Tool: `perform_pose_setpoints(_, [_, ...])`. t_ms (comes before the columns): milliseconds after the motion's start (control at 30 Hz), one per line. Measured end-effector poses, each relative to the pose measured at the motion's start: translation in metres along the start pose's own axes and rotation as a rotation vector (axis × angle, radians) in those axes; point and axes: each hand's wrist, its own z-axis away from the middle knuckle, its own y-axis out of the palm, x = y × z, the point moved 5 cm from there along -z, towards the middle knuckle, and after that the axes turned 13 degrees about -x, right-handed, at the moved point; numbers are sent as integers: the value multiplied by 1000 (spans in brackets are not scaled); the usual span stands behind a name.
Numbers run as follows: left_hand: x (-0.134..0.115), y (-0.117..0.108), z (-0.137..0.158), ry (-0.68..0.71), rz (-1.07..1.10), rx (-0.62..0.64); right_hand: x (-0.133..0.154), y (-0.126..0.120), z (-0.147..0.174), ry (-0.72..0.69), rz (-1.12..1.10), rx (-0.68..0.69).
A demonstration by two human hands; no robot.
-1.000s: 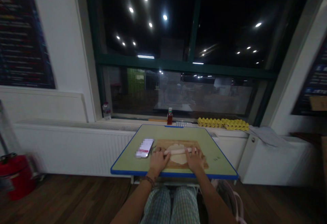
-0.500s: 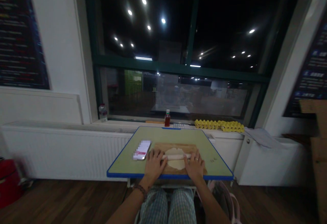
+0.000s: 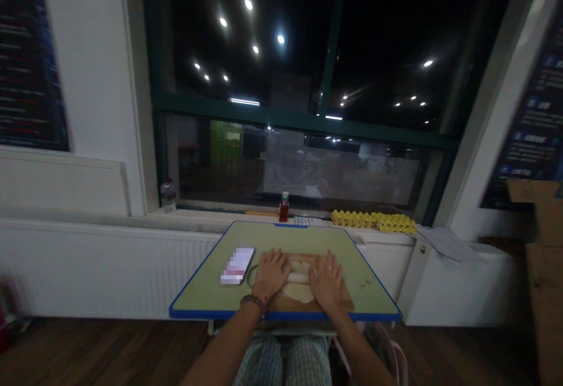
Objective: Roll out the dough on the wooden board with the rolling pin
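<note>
Nearby, phone (image 3: 238, 266) beside left hand (image 3: 271, 273); room right of board (image 3: 346, 300).

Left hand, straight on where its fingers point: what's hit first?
Probably the bottle of red liquid on the windowsill, past the far edge of the table. The left hand sits lower in the picture; with one view, depth and height are unclear.
</note>
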Motion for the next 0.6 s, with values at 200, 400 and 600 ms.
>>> perform_pose_setpoints(200, [1,5,1,79,-11,36,20,7,-25,-100,-65,137])
perform_pose_setpoints(400, [1,5,-6,74,22,142,25,13,-10,-39,-35,274])
perform_pose_setpoints(600, [1,7,-6,-48,9,115,35,-8,14,-9,0,102])
